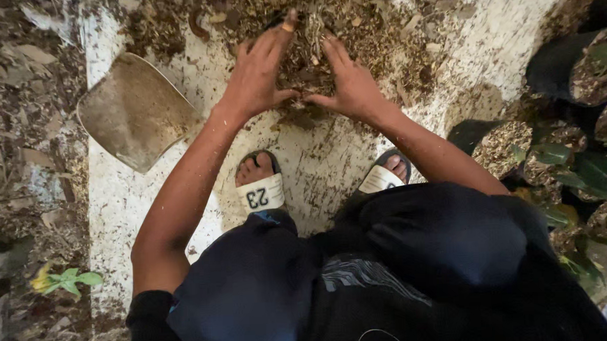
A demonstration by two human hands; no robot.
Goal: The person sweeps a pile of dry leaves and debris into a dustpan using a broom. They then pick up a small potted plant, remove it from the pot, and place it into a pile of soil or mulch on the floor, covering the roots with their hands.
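Both hands, left hand (256,74) and right hand (349,83), spread open, cupping loose soil mix (313,49); beside that heap, black nursery bags (511,146) already filled.

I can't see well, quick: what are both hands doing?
Left hand: open, fingers spread, pressing on the soil pile.
Right hand: open, flat on the same pile.

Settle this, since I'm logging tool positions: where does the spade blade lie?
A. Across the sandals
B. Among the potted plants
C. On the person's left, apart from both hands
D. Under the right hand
C: the spade blade lies flat left of the left hand, untouched; both hands are in the soil pile.
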